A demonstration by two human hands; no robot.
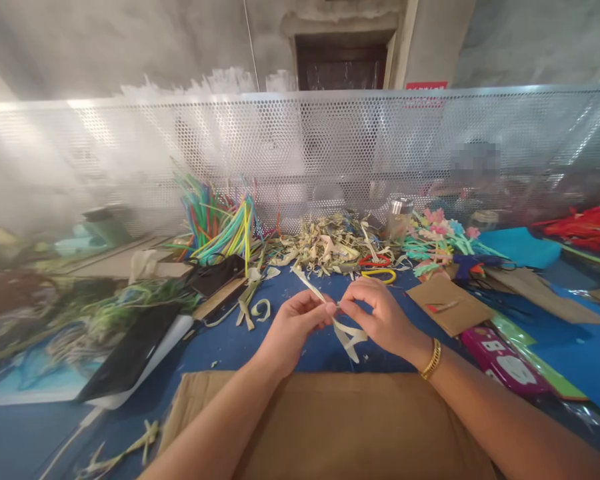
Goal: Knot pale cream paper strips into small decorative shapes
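My left hand (294,324) and my right hand (380,315) meet over a blue table (230,347), both pinched on a pale cream strip (349,335). One end of the strip runs up and left past my left fingers; the other end loops and hangs below my right fingers. A gold bangle (431,359) sits on my right wrist. A brown cardboard sheet (330,427) lies under my forearms at the near edge.
A heap of pale strip cuttings (325,247) lies behind my hands, with red and yellow-handled scissors (377,267). Coloured straws (220,223) stand at back left, a black tablet (130,350) at left, cardboard pieces (450,303) and paper flowers (435,240) at right. A perforated metal screen (300,147) closes the back.
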